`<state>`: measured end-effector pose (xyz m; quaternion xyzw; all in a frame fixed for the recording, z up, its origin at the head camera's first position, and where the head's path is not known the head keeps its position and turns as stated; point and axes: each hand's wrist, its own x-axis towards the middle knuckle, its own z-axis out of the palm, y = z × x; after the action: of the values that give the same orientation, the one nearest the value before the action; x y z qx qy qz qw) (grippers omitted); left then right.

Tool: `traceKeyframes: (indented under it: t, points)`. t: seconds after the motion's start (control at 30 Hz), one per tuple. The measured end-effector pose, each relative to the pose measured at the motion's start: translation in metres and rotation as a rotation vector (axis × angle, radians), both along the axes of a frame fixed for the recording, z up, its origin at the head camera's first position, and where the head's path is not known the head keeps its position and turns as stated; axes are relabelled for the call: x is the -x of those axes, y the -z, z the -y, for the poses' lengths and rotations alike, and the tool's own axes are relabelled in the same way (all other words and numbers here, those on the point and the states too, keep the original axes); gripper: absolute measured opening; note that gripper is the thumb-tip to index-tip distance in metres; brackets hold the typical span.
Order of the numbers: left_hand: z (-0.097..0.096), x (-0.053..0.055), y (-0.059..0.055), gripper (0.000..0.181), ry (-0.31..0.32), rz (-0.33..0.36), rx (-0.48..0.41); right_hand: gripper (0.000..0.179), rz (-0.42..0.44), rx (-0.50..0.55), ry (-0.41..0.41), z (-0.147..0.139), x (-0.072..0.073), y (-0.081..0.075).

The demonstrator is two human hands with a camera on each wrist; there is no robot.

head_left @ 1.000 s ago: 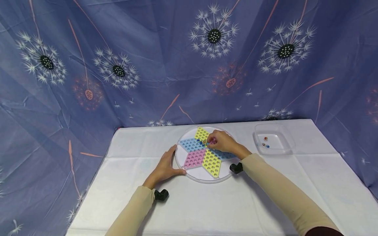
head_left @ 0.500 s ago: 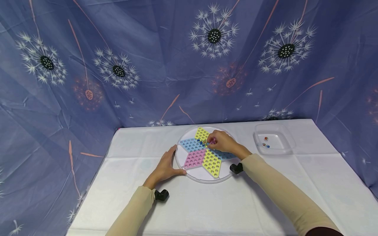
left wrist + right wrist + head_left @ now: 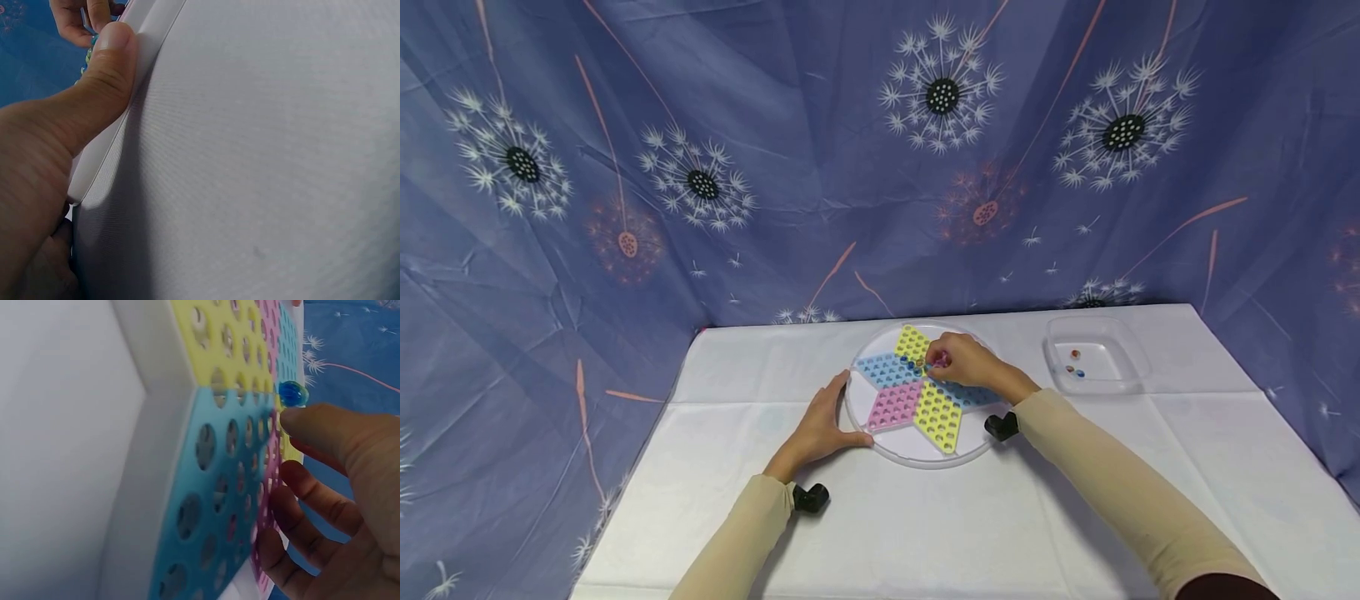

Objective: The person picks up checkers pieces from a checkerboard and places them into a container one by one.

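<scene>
So there's a round game board (image 3: 891, 442) sitting around the middle of the white-covered counter (image 3: 925, 533), with a yellow, blue and pink star full of holes. Left hand (image 3: 817, 423) is on its left side, fingers pretty straight and thumb touching the near-left rim, so that grip is relaxed, not clenched on anything. Right hand (image 3: 962, 360) is over the far-right part of the board, fingers bent down toward the holes. The right wrist view has a blue marble (image 3: 292, 394) right at the thumb tip, but I honestly can't tell if that grip is pinching it. Just left of those fingers are a few small marbles (image 3: 912, 364), mostly blue. Over on the far right, a clear tub (image 3: 1108, 362) has three more loose marbles (image 3: 1076, 354) in it.
</scene>
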<state>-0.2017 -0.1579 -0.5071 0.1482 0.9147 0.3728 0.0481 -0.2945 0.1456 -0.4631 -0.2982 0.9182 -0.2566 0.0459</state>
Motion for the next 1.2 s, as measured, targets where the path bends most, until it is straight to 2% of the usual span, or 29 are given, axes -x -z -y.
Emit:
traceKeyframes:
  t: [0.23,0.5,0.67,0.83,1.2]
  points:
    - [0.0,-0.001,0.0,0.127,0.003,-0.007,-0.014,0.01,0.022,0.071,-0.064,-0.004,-0.002,-0.012]
    - [0.0,-0.002,-0.001,0.127,-0.007,0.005,-0.009,0.014,0.005,0.105,-0.074,-0.006,-0.002,-0.027]
    - [-0.001,-0.002,-0.001,0.127,-0.01,0.003,-0.003,0.015,0.011,0.167,-0.088,-0.009,-0.002,-0.035]
    - [0.0,-0.002,-0.001,0.127,-0.007,0.006,0.005,0.017,0.035,0.191,-0.087,-0.011,0.0,-0.035]
    - [0.0,-0.002,-0.002,0.127,-0.002,0.004,0.019,0.016,0.029,0.194,-0.089,-0.012,0.003,-0.032]
